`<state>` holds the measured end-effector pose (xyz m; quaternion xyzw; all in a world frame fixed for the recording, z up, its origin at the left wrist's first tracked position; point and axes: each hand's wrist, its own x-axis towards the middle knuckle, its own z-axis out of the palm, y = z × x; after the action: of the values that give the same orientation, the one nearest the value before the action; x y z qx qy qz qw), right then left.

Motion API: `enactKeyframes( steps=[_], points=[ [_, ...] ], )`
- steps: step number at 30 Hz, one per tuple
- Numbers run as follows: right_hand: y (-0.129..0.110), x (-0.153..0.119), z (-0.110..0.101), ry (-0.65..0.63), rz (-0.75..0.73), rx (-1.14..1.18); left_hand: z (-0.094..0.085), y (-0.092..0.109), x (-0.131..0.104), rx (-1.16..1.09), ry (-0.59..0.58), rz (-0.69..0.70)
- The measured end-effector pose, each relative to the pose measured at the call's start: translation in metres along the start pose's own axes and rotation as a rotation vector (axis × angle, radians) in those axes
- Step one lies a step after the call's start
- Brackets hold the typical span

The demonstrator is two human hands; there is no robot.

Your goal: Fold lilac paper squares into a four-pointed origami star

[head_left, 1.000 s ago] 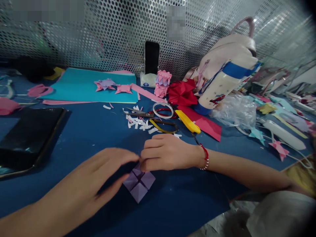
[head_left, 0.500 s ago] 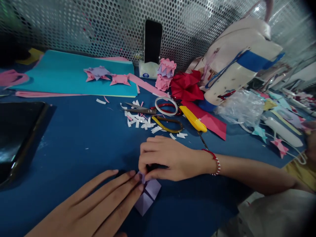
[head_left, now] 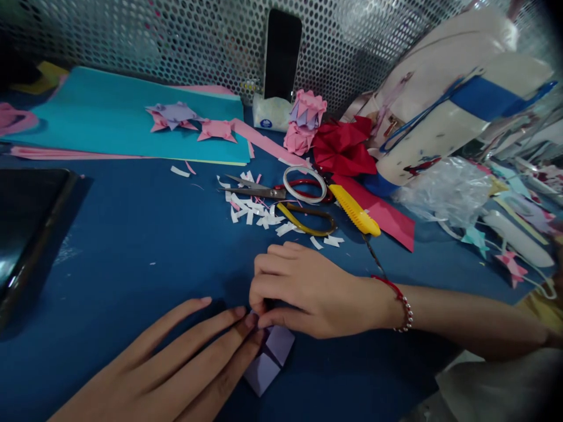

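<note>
A small folded square of purple paper [head_left: 263, 373] lies on the blue table, partly hidden by fingers. My left hand [head_left: 176, 366] rests flat with its fingers stretched out, their tips on the paper's upper left part. Bent fingers and thumb of my right hand [head_left: 308, 287] pinch the same paper at its upper corner, against my left fingertips. A red cord bracelet with beads circles the right wrist. The pinched fold itself is mostly covered.
Beyond my hands lie scissors [head_left: 259, 190], a tape roll [head_left: 287, 183], a yellow cutter [head_left: 355, 210] and white paper scraps [head_left: 253, 206]. Turquoise sheets [head_left: 109, 126], a propped phone [head_left: 282, 55], a red paper flower [head_left: 343, 146] and a bottle [head_left: 433, 138] stand farther back. A dark tablet-like device [head_left: 30, 217] lies left.
The purple flap that showed between my fingertips is now lower and mostly covered by them. My right fingers keep their pinch. The whole view has shifted slightly.
</note>
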<state>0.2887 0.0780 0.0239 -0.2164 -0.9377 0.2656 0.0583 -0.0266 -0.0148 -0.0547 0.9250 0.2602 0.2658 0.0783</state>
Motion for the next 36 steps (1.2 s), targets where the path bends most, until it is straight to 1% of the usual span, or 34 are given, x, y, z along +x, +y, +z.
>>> enactKeyframes(
  steps=[5, 12, 16, 20, 24, 27, 29, 31, 33, 36],
  points=[
    [-0.003, -0.001, 0.003, 0.026, 0.012, -0.031, -0.003, 0.001, 0.0, -0.005, 0.001, 0.013],
    [-0.007, -0.003, 0.004, 0.052, 0.021, -0.063, -0.001, 0.0, 0.011, -0.052, 0.044, -0.016],
    [-0.008, -0.002, 0.006, 0.044, 0.032, -0.104, -0.003, 0.0, 0.008, -0.034, 0.035, -0.007],
    [-0.009, -0.003, 0.013, 0.11, 0.002, -0.192, -0.005, 0.002, 0.007, -0.003, 0.041, 0.015],
    [-0.01, -0.004, 0.018, 0.18, -0.041, -0.346, -0.005, 0.001, 0.014, 0.039, 0.053, 0.083],
    [-0.009, -0.005, 0.021, 0.203, -0.06, -0.361, -0.007, 0.0, 0.018, 0.046, 0.043, 0.096],
    [-0.006, -0.005, 0.022, 0.203, -0.054, -0.325, -0.008, 0.0, 0.018, 0.051, 0.039, 0.097],
    [-0.002, -0.005, 0.021, 0.214, -0.052, -0.232, -0.009, 0.001, 0.016, 0.056, 0.032, 0.094],
    [0.003, -0.004, 0.018, 0.255, -0.063, -0.043, -0.009, 0.0, 0.014, 0.065, 0.037, 0.086],
    [0.01, -0.004, 0.012, 0.343, -0.032, 0.369, -0.011, -0.002, 0.013, 0.068, 0.024, 0.093]
  ],
)
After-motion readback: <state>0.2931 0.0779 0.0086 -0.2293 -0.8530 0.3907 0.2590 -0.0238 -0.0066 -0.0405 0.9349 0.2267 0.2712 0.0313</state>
